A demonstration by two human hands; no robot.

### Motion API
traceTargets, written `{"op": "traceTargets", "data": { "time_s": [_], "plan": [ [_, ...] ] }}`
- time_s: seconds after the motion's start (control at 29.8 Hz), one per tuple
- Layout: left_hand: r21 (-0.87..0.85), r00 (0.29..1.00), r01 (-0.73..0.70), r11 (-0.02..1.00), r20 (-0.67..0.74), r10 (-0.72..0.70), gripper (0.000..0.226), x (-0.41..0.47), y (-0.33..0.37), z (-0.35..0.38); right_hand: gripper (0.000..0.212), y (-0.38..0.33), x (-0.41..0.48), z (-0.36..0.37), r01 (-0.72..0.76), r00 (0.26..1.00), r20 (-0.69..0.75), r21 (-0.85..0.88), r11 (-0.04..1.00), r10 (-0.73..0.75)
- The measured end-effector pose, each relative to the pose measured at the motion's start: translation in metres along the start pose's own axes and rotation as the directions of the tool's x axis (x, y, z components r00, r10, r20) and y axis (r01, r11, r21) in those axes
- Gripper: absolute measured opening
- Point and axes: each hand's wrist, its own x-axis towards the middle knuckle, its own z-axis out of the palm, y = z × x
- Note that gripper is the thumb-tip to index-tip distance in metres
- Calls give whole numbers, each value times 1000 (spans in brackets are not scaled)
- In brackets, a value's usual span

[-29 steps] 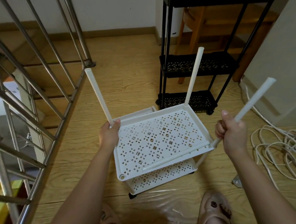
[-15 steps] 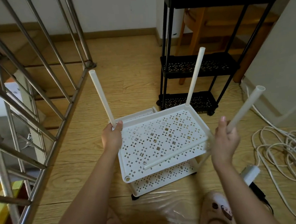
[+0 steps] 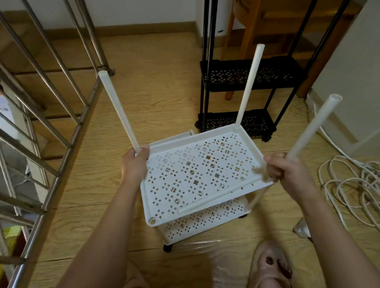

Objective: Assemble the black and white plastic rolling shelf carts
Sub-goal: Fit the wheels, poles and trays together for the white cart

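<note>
The white cart (image 3: 200,187) stood on the floor in the middle of the view, its upper tray (image 3: 144,197) carried above the lower shelf (image 3: 202,222). The left hand (image 3: 134,164) was wrapped round the foot of the far-left pole (image 3: 119,112) at the tray's 10 o'clock corner. The right hand (image 3: 283,172) was clenched round the low end of the tilted pole (image 3: 313,128), which leaned out towards 2 o'clock from the tray's 4 o'clock corner. Fingers and blur hid whether its foot had entered the socket. The far-right pole (image 3: 248,85) stood seated at 1 o'clock. A loose pole (image 3: 220,194) lay across the near part of the tray, and the empty socket (image 3: 152,221) at 7 o'clock was open for it.

The step in hand looked to be seating the tilted pole. It probably wanted bringing upright first, parallel with the far-right pole, then pressing straight down, perhaps with a slight twist. Pushed at that slant, it would likely jam or strain the plastic corner. The left hand was best kept bracing the tray, since the cart sat on castors (image 3: 167,248) and could roll or tip. A gentle press would also stop the loose pole rolling off.
</note>
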Motion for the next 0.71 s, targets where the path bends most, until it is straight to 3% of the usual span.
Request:
{"op": "traceTargets", "data": {
  "time_s": [0.07, 0.13, 0.2, 0.27, 0.37, 0.4, 0.47, 0.5, 0.57, 0.64, 0.71],
  "plan": [
    [-15, 1000, 4, 1000, 11, -4, 25, 2, 0, 0, 48, -3, 5, -6, -51, 989, 137, -33, 998, 55],
    [-32, 1000, -1, 999, -7, 1, 24, 1, -1, 1, 48, -2, 6, -6, -61, 992, 107, -39, 997, 65],
    [-29, 999, -8, 1000, -38, 7, 23, -3, -3, 5, 43, -2, 4, -3, -49, 998, -46, -61, 997, 46],
    [-29, 998, -6, 1000, -69, 4, 21, -7, -4, 8, 28, -9, -4, 2, -58, 974, -226, -220, 974, 7],
    [-32, 995, -1, 999, -96, -3, 21, -12, -4, 10, 29, -24, -20, 1, -79, 847, -474, -561, 824, -241],
    [-25, 995, -1, 1000, -95, -1, 23, -14, -5, 10, 28, -32, -25, 3, -24, 828, -445, -635, 772, -340],
    [-13, 997, -5, 1000, -82, 4, 25, -15, -6, 9, 22, -46, -25, 14, 140, 924, -137, -746, 651, -356],
    [-2, 997, -7, 1000, -72, 7, 26, -16, -6, 8, 20, -49, -22, 22, 202, 967, 74, -809, 553, -244],
    [11, 998, -8, 1000, -62, 9, 30, -19, -6, 7, 17, -50, -11, 40, 340, 926, 371, -900, 275, 70],
    [6, 998, -9, 1000, -60, 9, 34, -23, -5, 4, 13, -44, 3, 58, 468, 842, 460, -883, 43, 281],
    [0, 998, 17, 1000, -67, -17, 34, -28, -5, 2, 13, -38, 15, 66, 546, 784, 490, -837, -48, 380]
  ]
}}
